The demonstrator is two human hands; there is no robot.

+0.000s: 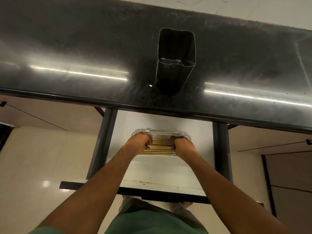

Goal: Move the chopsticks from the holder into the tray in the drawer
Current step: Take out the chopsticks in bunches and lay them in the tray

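Two hands (140, 142) (181, 144) on chopsticks (161, 146) in tray (162, 132), holder (175, 61) well apart.

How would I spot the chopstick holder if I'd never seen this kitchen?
Find the long dark counter running across the top of the view. The holder stands on it near the front edge, just above the open drawer. It is the only thing standing there: a tall, dark, open-topped box with rounded corners, seemingly empty.
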